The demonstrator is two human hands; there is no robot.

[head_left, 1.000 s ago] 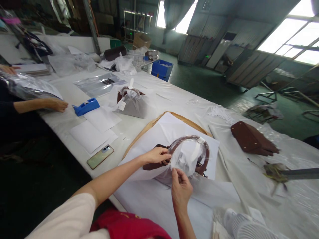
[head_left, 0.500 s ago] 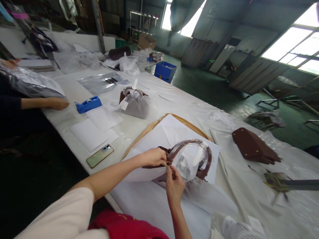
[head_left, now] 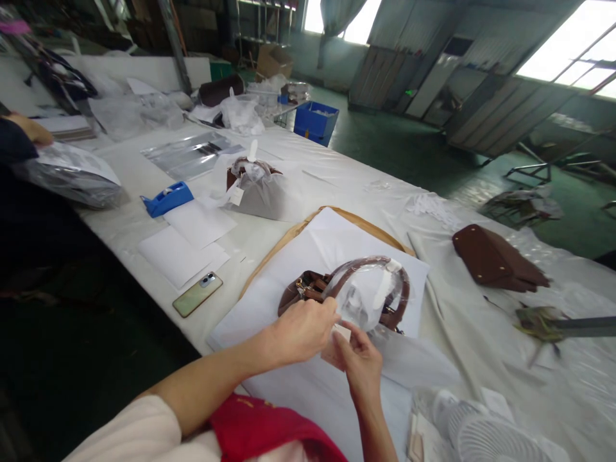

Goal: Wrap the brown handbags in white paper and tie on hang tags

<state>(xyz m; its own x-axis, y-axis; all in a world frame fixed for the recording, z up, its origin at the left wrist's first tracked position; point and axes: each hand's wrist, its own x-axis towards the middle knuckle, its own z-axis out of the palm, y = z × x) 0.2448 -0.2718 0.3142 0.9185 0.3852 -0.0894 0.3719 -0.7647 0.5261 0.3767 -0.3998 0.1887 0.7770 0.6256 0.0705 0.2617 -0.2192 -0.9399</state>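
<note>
A brown handbag lies on white paper in front of me, its curved handle wrapped in clear plastic film. My left hand is closed and pinches a small pale tag just below the bag. My right hand is closed on the same tag from the other side, its fingers touching the left hand's. Both hands sit at the near edge of the bag, under the wrapped handle.
A wrapped bag, a blue tape dispenser, paper sheets and a phone lie to the left. A second brown bag lies at the right. Scissors and a white fan are near. Another person's arm holds plastic-wrapped goods.
My hands dropped from the bag's handle toward me and now pinch a small tag together. The bag's brown side shows more. The other person's hand left the table edge.
</note>
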